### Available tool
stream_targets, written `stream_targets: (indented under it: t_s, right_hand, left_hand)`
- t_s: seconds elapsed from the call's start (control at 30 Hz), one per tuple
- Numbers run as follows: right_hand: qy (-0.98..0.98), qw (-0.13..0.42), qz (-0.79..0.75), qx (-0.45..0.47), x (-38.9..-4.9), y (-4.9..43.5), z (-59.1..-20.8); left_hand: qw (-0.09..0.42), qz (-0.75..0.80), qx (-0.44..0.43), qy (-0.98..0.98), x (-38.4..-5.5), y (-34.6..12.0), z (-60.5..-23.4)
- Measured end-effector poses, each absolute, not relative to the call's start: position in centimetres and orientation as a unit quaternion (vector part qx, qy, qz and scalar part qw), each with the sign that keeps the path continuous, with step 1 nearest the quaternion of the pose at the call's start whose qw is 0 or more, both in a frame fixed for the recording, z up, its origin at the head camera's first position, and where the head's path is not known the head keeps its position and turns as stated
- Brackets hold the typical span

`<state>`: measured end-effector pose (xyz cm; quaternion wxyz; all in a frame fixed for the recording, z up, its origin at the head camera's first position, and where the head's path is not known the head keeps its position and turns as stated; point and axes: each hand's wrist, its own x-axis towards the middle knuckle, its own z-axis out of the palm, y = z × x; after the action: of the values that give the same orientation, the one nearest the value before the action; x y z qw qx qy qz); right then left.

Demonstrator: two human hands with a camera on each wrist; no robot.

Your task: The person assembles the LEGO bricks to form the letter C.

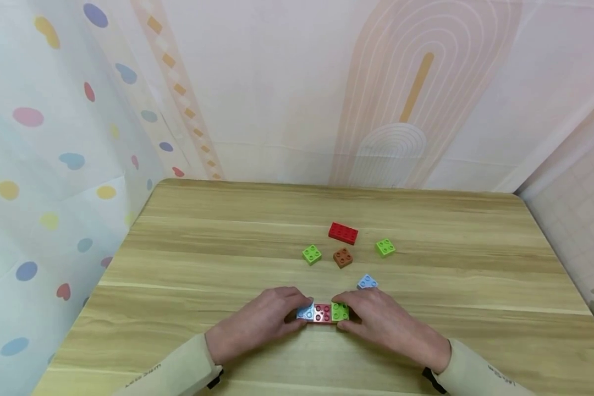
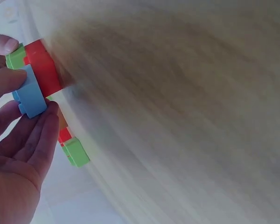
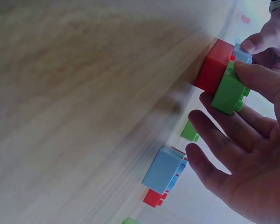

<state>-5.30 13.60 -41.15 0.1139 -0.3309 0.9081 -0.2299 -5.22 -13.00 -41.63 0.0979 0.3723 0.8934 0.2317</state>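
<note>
Near the table's front edge lies a short red brick (image 1: 322, 313) with a light blue brick (image 1: 306, 312) on its left half and a green brick (image 1: 340, 311) on its right half. My left hand (image 1: 297, 315) pinches the light blue brick (image 2: 30, 95) between thumb and fingers. My right hand (image 1: 347, 314) pinches the green brick (image 3: 229, 89) the same way. The red brick (image 3: 214, 65) rests flat on the wooden table (image 1: 203, 264).
Loose bricks lie just beyond the hands: a light blue one (image 1: 367, 282), a brown one (image 1: 343, 257), two green ones (image 1: 312, 254) (image 1: 385, 247) and a longer red one (image 1: 343, 232). Patterned walls close in the table at the back and on both sides.
</note>
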Motion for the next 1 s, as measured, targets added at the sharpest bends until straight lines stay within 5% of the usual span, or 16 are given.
stream_targets:
  t_s: [0.43, 0.67, 1.0]
  right_hand:
    - [0.91, 0.096, -0.233, -0.329, -5.0, 14.2, -41.1]
    - [0.918, 0.033, -0.239, -0.313, -5.5, 16.1, -40.8]
    - [0.933, 0.012, -0.211, -0.292, -6.9, 17.9, -41.3]
  left_hand:
    - [0.205, 0.349, 0.33, 0.853, -6.3, -14.0, -41.8]
    - [0.227, 0.399, 0.299, 0.837, -6.5, -13.9, -42.3]
    - [0.238, 0.42, 0.29, 0.826, -6.8, -13.3, -42.7]
